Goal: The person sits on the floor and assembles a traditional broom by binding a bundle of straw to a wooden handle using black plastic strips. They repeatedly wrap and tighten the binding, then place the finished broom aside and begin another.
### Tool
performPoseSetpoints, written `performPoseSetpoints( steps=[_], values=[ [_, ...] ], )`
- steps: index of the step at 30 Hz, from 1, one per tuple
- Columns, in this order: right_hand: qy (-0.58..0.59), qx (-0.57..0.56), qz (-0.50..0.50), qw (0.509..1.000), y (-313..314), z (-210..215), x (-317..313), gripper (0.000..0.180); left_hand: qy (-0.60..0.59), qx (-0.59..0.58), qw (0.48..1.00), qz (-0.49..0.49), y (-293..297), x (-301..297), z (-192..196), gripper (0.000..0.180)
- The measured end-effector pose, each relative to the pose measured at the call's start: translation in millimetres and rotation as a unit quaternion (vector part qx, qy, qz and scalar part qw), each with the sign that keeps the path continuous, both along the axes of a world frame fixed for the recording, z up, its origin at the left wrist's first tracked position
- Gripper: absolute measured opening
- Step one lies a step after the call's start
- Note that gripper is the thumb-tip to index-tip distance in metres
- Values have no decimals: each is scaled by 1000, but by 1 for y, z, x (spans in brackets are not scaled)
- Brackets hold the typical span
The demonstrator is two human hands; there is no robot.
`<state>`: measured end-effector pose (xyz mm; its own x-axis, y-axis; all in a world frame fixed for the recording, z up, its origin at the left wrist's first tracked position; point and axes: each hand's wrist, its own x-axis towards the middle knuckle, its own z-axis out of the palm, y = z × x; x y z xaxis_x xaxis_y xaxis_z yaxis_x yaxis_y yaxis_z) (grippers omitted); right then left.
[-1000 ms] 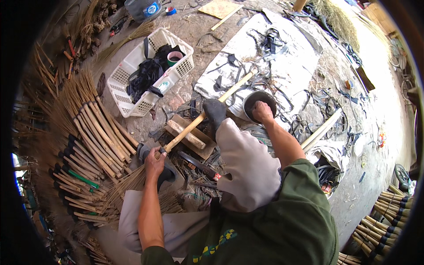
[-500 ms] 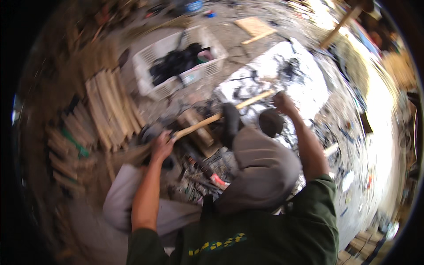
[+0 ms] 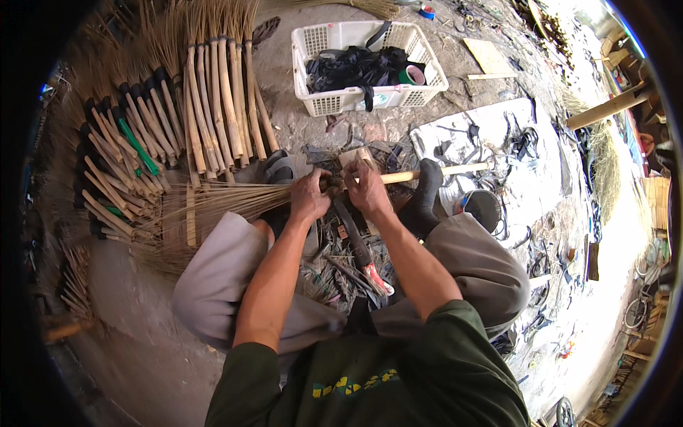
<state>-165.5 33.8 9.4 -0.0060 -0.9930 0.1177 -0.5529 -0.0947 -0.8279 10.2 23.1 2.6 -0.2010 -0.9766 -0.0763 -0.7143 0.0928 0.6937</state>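
- While you sit with knees apart, a knife [image 3: 361, 249] with a red-tipped handle lies on the littered ground between your legs, just below your hands.
- Your left hand [image 3: 309, 197] is clamped around the broom [image 3: 235, 199] where its straw meets the stick, fingers curled tight.
- Your right hand [image 3: 366, 188] sits just beside it at 3 o'clock, fingers closed on the same binding point.
- From your hands, the stick [image 3: 434, 171] runs out toward 3 o'clock, past your dark sock [image 3: 425, 196].
- At 10 o'clock, finished brooms [image 3: 178, 121] lie in rows.
- At 12 o'clock, well apart, stands a white basket [image 3: 324, 43] holding dark straps.
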Motion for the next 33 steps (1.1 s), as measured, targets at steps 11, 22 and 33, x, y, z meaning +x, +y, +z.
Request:
performPoseSetpoints(
  steps=[11,22,33],
  values=[
    [19,-100,-11,995,22,-29,21,18,11,-73,997,7,7,-1,-2,38],
    [52,-93,-3,994,18,-30,19,19,17,-58,998,7,6,-2,2,33],
    [49,4,3,999,11,-13,25,14,47,-149,987,-23,5,3,-4,29]
  ],
)
